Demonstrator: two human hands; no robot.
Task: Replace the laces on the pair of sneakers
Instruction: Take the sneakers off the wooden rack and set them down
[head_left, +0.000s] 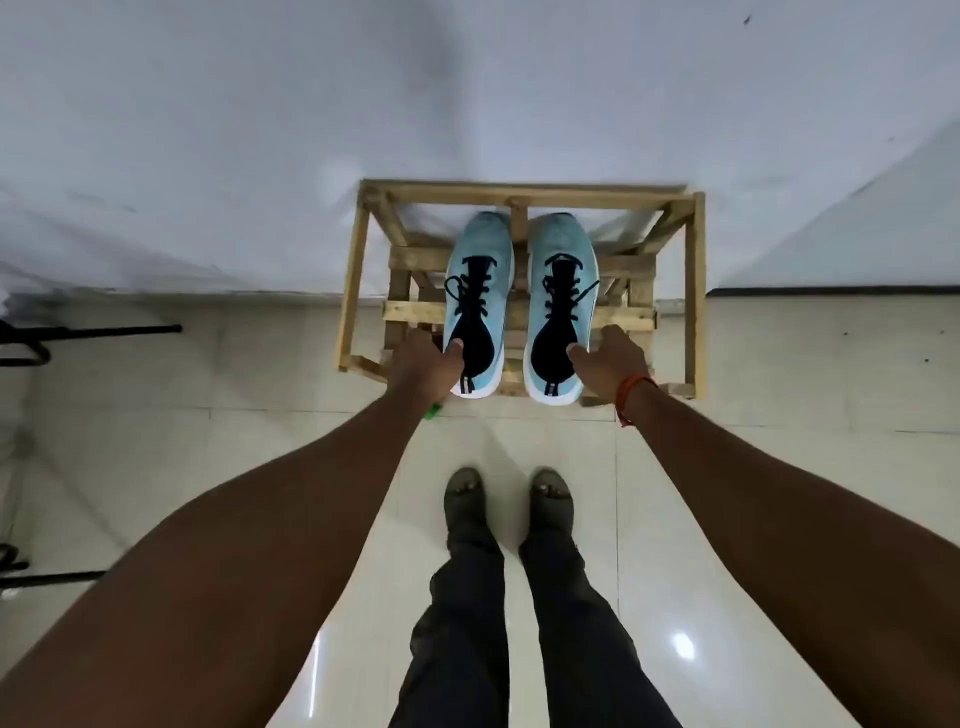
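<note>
Sitting on wood rack (694, 291): left sneaker (480, 291), L hand (423, 364) clamped on it; right sneaker (562, 291), R hand (614, 359) clamped likewise.

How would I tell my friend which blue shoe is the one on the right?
Find the wooden rack standing against the white wall; two light blue sneakers with black laces sit on it, toes to the wall. The right sneaker is gripped by the right hand, whose wrist wears an orange thread, unlike the left hand on the left sneaker.
</note>
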